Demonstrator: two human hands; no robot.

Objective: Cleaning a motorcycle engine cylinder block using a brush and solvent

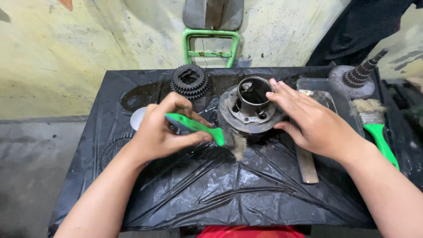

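Note:
My left hand (163,130) grips a green-handled paintbrush (196,126), its bristles (238,146) against the lower left side of a grey metal engine cylinder (249,108). The cylinder stands on black plastic sheeting (211,185), its round bore facing up. My right hand (308,121) rests on the cylinder's right side, fingers reaching over its top rim and thumb below, holding it steady.
A black toothed gear cluster (190,81) lies at the back left. A clear plastic tray (328,94), a second green-handled brush (376,128) and a geared shaft (359,75) sit at the right. A flat metal bar (307,165) lies under my right wrist. A green metal frame (211,44) stands against the wall.

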